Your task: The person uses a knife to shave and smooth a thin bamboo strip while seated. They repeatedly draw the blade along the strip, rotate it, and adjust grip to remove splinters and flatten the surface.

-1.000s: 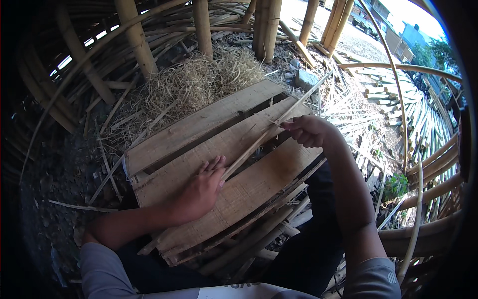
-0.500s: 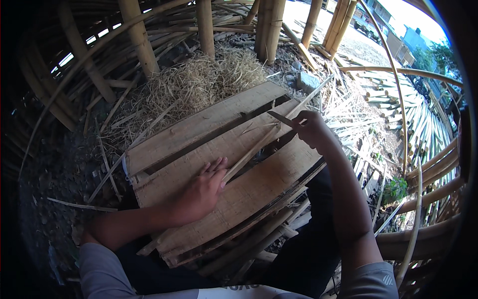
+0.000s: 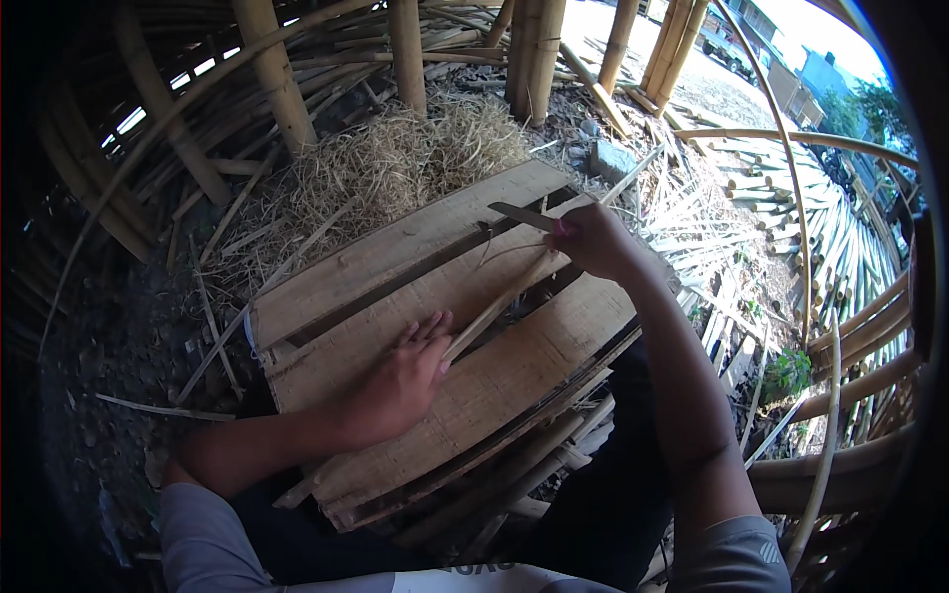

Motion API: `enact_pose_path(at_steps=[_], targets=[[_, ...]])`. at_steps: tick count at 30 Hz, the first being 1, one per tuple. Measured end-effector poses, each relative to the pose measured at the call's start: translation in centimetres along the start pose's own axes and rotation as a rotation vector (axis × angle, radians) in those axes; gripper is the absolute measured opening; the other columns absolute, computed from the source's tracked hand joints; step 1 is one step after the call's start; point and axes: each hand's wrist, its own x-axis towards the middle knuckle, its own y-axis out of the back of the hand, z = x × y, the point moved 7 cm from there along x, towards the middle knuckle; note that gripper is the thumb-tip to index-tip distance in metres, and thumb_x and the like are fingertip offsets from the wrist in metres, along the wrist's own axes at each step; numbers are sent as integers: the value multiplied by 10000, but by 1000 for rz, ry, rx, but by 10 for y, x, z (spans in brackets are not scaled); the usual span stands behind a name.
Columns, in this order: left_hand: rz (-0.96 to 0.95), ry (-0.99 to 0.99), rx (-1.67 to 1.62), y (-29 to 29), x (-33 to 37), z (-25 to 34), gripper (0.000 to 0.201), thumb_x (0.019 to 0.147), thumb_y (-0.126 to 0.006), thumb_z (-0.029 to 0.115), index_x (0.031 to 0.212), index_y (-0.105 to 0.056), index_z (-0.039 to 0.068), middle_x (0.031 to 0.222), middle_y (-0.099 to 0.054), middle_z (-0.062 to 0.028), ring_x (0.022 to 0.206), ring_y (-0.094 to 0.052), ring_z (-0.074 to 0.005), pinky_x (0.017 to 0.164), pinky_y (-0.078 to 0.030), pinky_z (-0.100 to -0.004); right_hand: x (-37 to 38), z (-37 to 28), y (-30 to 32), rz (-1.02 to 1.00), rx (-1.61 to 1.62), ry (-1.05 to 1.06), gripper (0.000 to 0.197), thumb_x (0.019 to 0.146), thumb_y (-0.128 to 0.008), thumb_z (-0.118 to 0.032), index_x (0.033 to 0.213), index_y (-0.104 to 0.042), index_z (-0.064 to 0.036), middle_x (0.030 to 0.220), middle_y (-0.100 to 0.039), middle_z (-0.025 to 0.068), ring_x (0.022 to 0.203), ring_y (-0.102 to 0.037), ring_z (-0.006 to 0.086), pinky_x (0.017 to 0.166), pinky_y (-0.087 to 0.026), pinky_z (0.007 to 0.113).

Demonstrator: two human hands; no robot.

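Note:
A slatted wooden bench (image 3: 524, 390) of several broad planks stands in front of me. Across its middle gap slants a split bamboo strip (image 3: 497, 304). My left hand (image 3: 400, 381) lies low on the planks and grips the strip's near end, with the fingers pressed together; the thumb is partly hidden. In my right hand (image 3: 593, 240) is a knife, its blade (image 3: 524, 215) pointing left above the far planks. The right fist is just beyond the strip's far end, where a thin curled shaving (image 3: 509, 249) stands up. The knife handle is mostly covered by my fingers.
Beyond the bench lies a heap of pale shavings (image 3: 395, 163). Upright bamboo posts (image 3: 406, 59) stand behind it. At right are stacked bamboo poles (image 3: 840, 232), a small green plant (image 3: 787, 376) and a bent pole (image 3: 825, 455). A grey block (image 3: 611, 160) sits past the far corner.
My right hand with the knife has moved left and slightly nearer, toward the strip's far end. A curled shaving now shows more raised there. My left hand has stayed in place.

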Motion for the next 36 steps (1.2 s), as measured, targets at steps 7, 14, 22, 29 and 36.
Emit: enact_pose_path(at_steps=[7, 14, 22, 29, 36], targets=[[2, 1, 4, -1, -1, -1, 446, 1066, -433, 102, 1415, -410, -174, 1554, -378, -364, 1476, -354, -473, 1255, -290, -520, 6, -4, 2, -14, -3, 56, 300, 908, -805, -283, 838, -690, -15, 651, -611, 89, 618, -576, 168, 598, -479, 391], [11, -10, 9, -2, 0, -1, 457, 1061, -438, 99, 1429, -396, -169, 1545, -387, -367, 1472, -361, -475, 1254, -289, -522, 10, 11, -3, 18, 71, -31, 312, 891, -809, -274, 847, -704, 17, 650, -621, 74, 589, -577, 164, 572, -481, 384], [-29, 15, 9, -5, -1, -4, 500, 1068, -429, 113, 1481, -342, -155, 1552, -373, -371, 1482, -341, -476, 1260, -272, -520, -15, -27, 1, -167, 582, -208, 312, 919, -795, -297, 845, -717, -4, 641, -555, -21, 576, -510, 99, 515, -405, 334], [-14, 5, -8, -8, 1, -5, 557, 1071, -425, 124, 1539, -266, -133, 1548, -373, -375, 1478, -338, -486, 1270, -242, -524, -46, -81, -20, -578, 324, 267, 309, 918, -812, -318, 865, -726, -26, 631, -518, -55, 535, -436, 48, 479, -341, 270], [-3, -25, -3, -9, 2, -5, 519, 1068, -427, 118, 1504, -320, -141, 1555, -361, -378, 1478, -339, -486, 1266, -250, -534, -12, 2, 41, 365, 848, -267, 337, 1014, -708, -334, 1001, -680, 2, 654, -444, -57, 486, -357, 42, 430, -280, 258]])
